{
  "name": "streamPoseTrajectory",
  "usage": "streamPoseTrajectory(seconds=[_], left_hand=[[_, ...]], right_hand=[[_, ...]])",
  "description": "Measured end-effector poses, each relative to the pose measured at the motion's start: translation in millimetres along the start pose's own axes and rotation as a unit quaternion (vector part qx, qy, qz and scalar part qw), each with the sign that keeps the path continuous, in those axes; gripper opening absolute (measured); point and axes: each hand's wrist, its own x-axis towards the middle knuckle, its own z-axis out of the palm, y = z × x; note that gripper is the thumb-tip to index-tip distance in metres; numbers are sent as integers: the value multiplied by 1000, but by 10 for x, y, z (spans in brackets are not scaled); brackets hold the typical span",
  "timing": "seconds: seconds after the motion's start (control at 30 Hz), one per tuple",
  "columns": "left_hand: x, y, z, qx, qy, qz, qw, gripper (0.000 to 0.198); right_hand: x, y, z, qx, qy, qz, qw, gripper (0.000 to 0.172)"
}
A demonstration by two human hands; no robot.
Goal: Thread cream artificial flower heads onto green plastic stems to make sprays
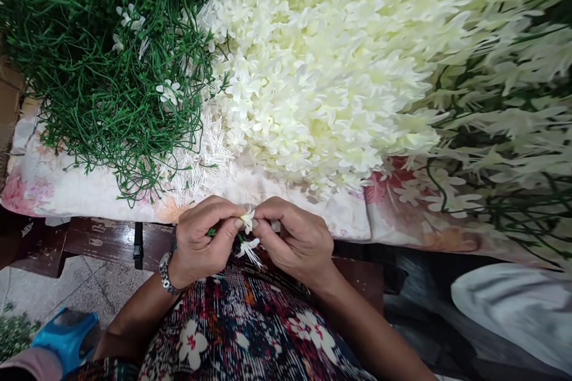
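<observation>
My left hand [203, 238] and my right hand [292, 238] meet over my lap at the table's near edge. Both are pinched on a small artificial flower sprig [247, 232], whose white blossoms and thin green stem show between the fingertips. A metal watch [166, 274] sits on my left wrist. Just beyond the hands lies a big heap of cream-white flower blossoms [322, 65]. To its left is a tangled pile of green plastic stems [102, 59] with a few white blossoms on them.
A floral cloth [67, 187] covers the table under the piles. White spiky stamen pieces [196, 158] lie between the green stems and the blossoms. Assembled white-flowered sprigs [504, 131] fill the right side. A blue sandal [67, 339] shows on the floor at lower left.
</observation>
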Motion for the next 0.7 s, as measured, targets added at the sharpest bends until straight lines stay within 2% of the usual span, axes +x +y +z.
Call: streamPoseTrajectory(seconds=[0.2, 0.4, 0.47, 0.57, 0.7], left_hand=[[-20, -26, 0, 32, -1, 22, 999, 18], [9, -18, 11, 36, -15, 27, 999, 14], [16, -19, 9, 7, -22, 4, 1000, 11], [5, -37, 3, -73, -20, -76, 994, 9], [-27, -78, 12, -208, 11, -171, 963, 8]], right_hand=[[8, 18, -4, -7, -6, -36, 999, 9], [-27, 26, 6, -3, -14, -1, 1000, 9], [-34, 19, 6, 5, -12, 2, 1000, 9], [-32, 4, 6, 14, -17, -9, 1000, 10], [-9, -8, 15, 26, -19, -36, 999, 13]])
